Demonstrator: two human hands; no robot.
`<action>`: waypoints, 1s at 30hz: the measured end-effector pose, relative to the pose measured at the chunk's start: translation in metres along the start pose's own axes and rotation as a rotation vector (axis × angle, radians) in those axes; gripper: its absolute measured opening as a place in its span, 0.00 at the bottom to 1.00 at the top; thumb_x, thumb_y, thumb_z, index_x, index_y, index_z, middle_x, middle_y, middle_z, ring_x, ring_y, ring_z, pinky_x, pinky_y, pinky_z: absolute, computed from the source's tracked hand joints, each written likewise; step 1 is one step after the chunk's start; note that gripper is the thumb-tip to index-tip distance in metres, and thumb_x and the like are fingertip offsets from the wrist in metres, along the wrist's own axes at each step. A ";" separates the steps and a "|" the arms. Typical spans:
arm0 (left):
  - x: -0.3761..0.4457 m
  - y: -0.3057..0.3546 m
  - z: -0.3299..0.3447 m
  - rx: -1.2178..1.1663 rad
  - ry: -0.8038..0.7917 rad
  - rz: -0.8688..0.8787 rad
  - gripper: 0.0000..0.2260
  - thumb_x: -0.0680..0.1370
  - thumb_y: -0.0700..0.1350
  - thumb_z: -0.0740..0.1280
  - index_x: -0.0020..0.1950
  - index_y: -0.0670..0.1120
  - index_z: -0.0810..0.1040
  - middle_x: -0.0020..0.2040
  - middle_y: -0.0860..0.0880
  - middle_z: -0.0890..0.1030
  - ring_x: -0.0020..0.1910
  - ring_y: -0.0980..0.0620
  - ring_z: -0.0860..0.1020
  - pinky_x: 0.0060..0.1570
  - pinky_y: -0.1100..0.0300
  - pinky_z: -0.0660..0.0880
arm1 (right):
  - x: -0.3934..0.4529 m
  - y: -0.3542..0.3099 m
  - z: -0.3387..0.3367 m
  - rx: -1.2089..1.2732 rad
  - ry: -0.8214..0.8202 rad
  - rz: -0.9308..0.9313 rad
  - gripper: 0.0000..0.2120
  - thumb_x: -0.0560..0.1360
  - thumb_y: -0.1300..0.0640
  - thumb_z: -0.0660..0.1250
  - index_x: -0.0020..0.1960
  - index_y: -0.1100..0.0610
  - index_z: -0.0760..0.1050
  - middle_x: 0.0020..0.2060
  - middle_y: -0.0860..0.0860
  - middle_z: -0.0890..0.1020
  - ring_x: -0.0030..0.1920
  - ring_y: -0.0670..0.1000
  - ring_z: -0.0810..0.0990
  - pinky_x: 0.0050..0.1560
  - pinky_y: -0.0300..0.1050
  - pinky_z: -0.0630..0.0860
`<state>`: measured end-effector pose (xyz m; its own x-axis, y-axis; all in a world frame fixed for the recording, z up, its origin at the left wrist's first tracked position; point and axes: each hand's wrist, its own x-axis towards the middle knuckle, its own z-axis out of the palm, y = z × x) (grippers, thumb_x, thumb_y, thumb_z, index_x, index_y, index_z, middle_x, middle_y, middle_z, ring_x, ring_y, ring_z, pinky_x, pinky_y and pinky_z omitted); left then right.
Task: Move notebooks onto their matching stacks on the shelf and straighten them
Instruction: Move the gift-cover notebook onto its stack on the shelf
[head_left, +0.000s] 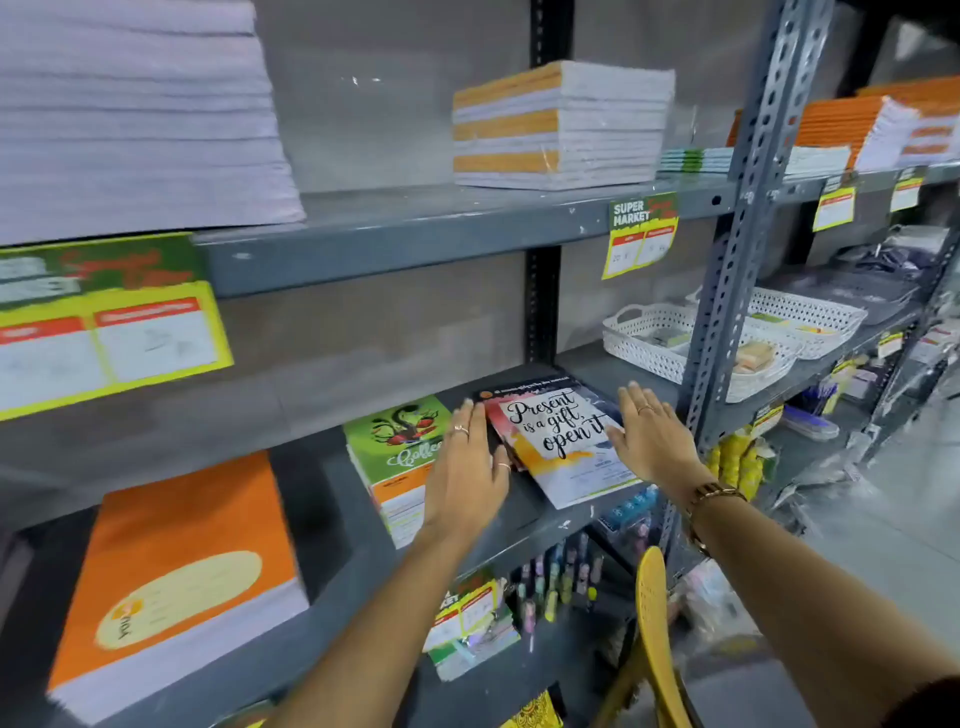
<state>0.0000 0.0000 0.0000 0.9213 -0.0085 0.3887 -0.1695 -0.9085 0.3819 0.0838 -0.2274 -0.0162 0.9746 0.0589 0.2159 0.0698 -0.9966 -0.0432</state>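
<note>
— Where's the notebook (563, 441)?
— Flat, glossy, on the grey metal shelf (524, 512), tilted.
— Hands?
— Left hand (465, 470) at its nine o'clock edge, right hand (652, 441) at three; both flat, fingers spread, gripping nothing.

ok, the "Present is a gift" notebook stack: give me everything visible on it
The notebook stack lies flat on the grey middle shelf, right of the green notebook stack. The top cover is glossy white with black script, orange, yellow and blue splashes, and small print near its front edge. It sits skewed, the near corner reaching the shelf lip. Darker and pink covers fan out unevenly beneath it. The left hand lies against its left edge and the right hand against its right edge, both open and flat.
</note>
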 end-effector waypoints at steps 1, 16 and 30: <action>0.006 0.005 0.010 -0.064 -0.041 -0.065 0.23 0.80 0.46 0.58 0.73 0.40 0.60 0.72 0.39 0.66 0.71 0.44 0.67 0.67 0.53 0.67 | 0.007 0.005 0.006 0.015 -0.043 0.031 0.29 0.81 0.48 0.52 0.76 0.61 0.50 0.77 0.57 0.53 0.76 0.56 0.54 0.75 0.53 0.55; 0.065 0.034 0.098 -0.543 -0.351 -0.802 0.15 0.73 0.36 0.69 0.30 0.43 0.66 0.38 0.44 0.75 0.44 0.43 0.81 0.43 0.54 0.81 | 0.079 0.037 0.037 0.287 -0.434 0.301 0.16 0.73 0.48 0.67 0.36 0.59 0.69 0.38 0.54 0.74 0.44 0.57 0.76 0.41 0.45 0.70; 0.072 0.034 0.054 -1.068 -0.233 -0.929 0.12 0.74 0.25 0.61 0.37 0.40 0.67 0.43 0.40 0.76 0.36 0.47 0.78 0.43 0.55 0.77 | 0.073 0.003 0.007 0.401 -0.071 0.404 0.07 0.74 0.61 0.61 0.40 0.63 0.73 0.39 0.58 0.77 0.39 0.59 0.76 0.38 0.44 0.69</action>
<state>0.0795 -0.0543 -0.0040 0.8596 0.2412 -0.4506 0.4343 0.1199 0.8927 0.1568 -0.2258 -0.0075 0.9516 -0.3048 0.0401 -0.2496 -0.8421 -0.4780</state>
